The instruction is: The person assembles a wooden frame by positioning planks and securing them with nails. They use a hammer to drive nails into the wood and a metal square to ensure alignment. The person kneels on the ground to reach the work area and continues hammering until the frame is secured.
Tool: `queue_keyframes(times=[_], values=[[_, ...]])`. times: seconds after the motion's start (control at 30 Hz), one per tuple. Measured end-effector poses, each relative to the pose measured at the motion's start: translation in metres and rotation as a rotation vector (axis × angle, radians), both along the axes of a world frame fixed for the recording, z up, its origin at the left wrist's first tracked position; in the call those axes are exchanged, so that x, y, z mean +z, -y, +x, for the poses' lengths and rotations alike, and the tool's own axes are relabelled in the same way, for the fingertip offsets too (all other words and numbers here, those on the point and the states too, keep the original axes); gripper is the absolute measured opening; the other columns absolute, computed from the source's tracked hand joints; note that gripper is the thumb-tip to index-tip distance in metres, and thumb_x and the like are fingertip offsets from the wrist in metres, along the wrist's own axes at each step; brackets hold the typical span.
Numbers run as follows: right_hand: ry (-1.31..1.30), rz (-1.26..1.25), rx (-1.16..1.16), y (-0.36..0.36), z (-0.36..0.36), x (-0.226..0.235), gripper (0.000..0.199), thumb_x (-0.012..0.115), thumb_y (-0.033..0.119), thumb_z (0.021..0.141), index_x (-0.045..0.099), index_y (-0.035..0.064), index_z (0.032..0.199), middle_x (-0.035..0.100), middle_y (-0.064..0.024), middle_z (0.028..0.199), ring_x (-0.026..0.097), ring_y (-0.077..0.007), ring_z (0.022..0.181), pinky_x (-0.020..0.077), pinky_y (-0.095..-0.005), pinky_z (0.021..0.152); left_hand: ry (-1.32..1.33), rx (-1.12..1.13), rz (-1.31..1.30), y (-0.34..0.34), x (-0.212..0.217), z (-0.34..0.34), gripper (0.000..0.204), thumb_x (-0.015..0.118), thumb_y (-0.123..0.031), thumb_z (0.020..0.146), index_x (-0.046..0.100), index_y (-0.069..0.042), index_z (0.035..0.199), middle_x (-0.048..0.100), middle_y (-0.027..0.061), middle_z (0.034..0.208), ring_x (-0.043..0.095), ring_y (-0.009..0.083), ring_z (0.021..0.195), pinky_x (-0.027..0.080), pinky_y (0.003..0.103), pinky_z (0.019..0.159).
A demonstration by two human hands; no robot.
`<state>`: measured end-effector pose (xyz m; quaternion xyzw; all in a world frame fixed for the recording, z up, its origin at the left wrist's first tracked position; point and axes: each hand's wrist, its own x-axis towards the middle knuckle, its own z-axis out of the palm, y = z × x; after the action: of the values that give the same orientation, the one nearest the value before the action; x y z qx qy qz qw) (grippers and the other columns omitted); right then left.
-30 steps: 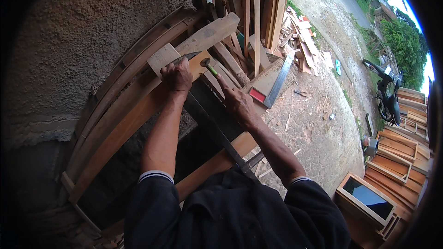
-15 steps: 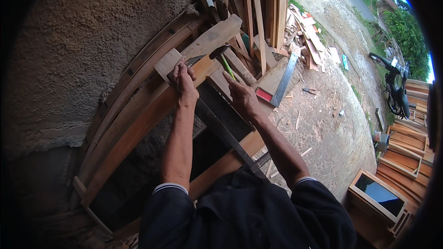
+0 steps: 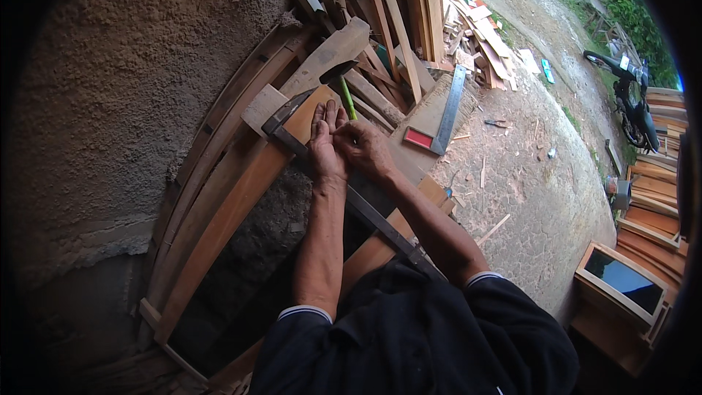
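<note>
**Pressing both hands together on the frame corner**

Left hand point(image 3: 327, 143) and right hand point(image 3: 363, 148) meet side by side, touching, at the upper corner of the reddish-brown wooden frame point(image 3: 241, 205) that leans against the rough grey plastered wall point(image 3: 124, 102). Left hand's fingers are extended flat on the wood; right hand is curled in against it. Whether either pinches something small between them — cannot tell, fingers hide it.

Long dark metal bar point(image 3: 365, 212) runs diagonally under both wrists, from the frame corner down toward the person's dark shirt. Hammer with a green handle point(image 3: 346, 95) lies just above the fingertips, head resting on a pale wooden board point(image 3: 329, 55), untouched.

Steel try square with a red stock point(image 3: 439, 121) lies on a board to the right, apart from the hands. Offcut pile point(image 3: 475, 29) beyond it. Parked motorcycle point(image 3: 632, 106) far right; small framed glass panel point(image 3: 621, 281) lower right on the dirt ground.
</note>
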<state>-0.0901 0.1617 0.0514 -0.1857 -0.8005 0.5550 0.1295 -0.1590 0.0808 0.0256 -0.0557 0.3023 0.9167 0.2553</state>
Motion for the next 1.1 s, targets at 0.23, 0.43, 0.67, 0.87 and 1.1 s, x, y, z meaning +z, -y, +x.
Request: queue_keyframes(times=[0.23, 0.43, 0.67, 0.87, 1.1], values=[[-0.001, -0.214, -0.095, -0.003, -0.010, -0.003, 0.025, 0.068, 0.024, 0.098, 0.069, 0.0012, 0.107, 0.071, -0.0107, 0.090, 0.066, -0.0167, 0.085, 0.0525, -0.0338, 0.078, 0.022, -0.002, -0.019, 0.019, -0.012, -0.008, 0.033, 0.053, -0.031, 0.109, 0.058, -0.005, 0.127, 0.067, 0.0110, 0.121, 0.067, 0.0224, 0.109, 0.057, 0.038, 0.098], [0.020, -0.245, -0.066, -0.007, -0.016, -0.007, 0.026, 0.065, 0.025, 0.099, 0.068, 0.0012, 0.109, 0.070, -0.0149, 0.090, 0.069, -0.0229, 0.086, 0.0531, -0.0370, 0.078, -0.179, -0.036, -0.224, 0.023, -0.018, -0.004, 0.011, 0.068, -0.007, 0.098, 0.066, -0.003, 0.108, 0.071, 0.0061, 0.100, 0.069, 0.0142, 0.093, 0.057, 0.029, 0.089], [0.060, -0.135, -0.038, -0.015, -0.024, -0.015, 0.025, 0.063, 0.022, 0.099, 0.068, 0.0027, 0.114, 0.071, -0.0183, 0.094, 0.070, -0.0271, 0.088, 0.0534, -0.0391, 0.079, -0.601, -0.048, -0.665, 0.031, -0.030, -0.032, 0.012, 0.069, -0.013, 0.098, 0.070, -0.002, 0.097, 0.071, 0.0035, 0.094, 0.065, 0.0125, 0.086, 0.052, 0.028, 0.079], [0.028, -0.132, -0.128, -0.020, -0.010, -0.024, 0.029, 0.061, 0.022, 0.102, 0.067, 0.0035, 0.123, 0.070, -0.0126, 0.105, 0.063, -0.0176, 0.099, 0.0496, -0.0346, 0.091, -1.067, 0.179, -1.483, 0.021, -0.039, -0.075, 0.008, 0.070, -0.017, 0.094, 0.071, -0.009, 0.095, 0.071, 0.0104, 0.097, 0.066, 0.0304, 0.094, 0.051, 0.042, 0.085], [-0.080, -0.062, -0.168, -0.030, 0.015, -0.035, 0.028, 0.062, 0.017, 0.100, 0.065, 0.0089, 0.127, 0.070, -0.0160, 0.102, 0.065, -0.0233, 0.093, 0.0515, -0.0386, 0.085, -1.140, 0.199, -1.757, 0.011, -0.040, -0.068, 0.015, 0.065, -0.032, 0.096, 0.074, -0.020, 0.097, 0.072, 0.0039, 0.103, 0.064, 0.0304, 0.104, 0.051, 0.048, 0.090]])
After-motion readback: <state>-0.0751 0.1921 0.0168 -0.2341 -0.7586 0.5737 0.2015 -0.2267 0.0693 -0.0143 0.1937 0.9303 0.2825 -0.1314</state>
